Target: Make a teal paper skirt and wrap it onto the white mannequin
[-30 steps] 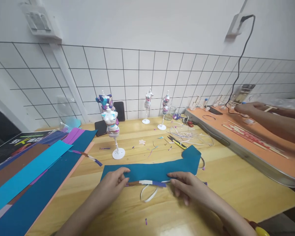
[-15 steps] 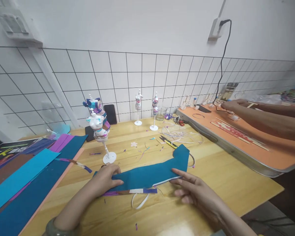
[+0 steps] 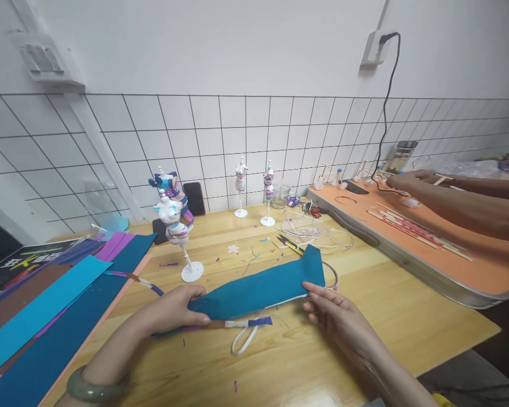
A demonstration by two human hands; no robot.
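A long teal foam piece (image 3: 258, 288) lies across the wooden table (image 3: 377, 316) in front of me, its right end raised. My left hand (image 3: 172, 308) pinches its left end, thumb on top. My right hand (image 3: 337, 316) has fingers stretched out, their tips against the piece's lower right edge. Under the front edge runs a brown, white and purple strip (image 3: 241, 323) with a white loop (image 3: 244, 339) hanging from it. A small mannequin (image 3: 176, 223) in coloured scraps stands just behind my left hand.
Coloured foam sheets (image 3: 46, 322) are stacked at the left. Two more small mannequins (image 3: 254, 186), a glass, scissors (image 3: 290, 244) and clear plastic rings sit at the back. Another person's arms (image 3: 449, 200) work over an orange board (image 3: 470, 265) at the right.
The teal piece has been gathered shorter and its right end has swung up and inward. My right hand has moved to that right edge; my left hand keeps its pinch.
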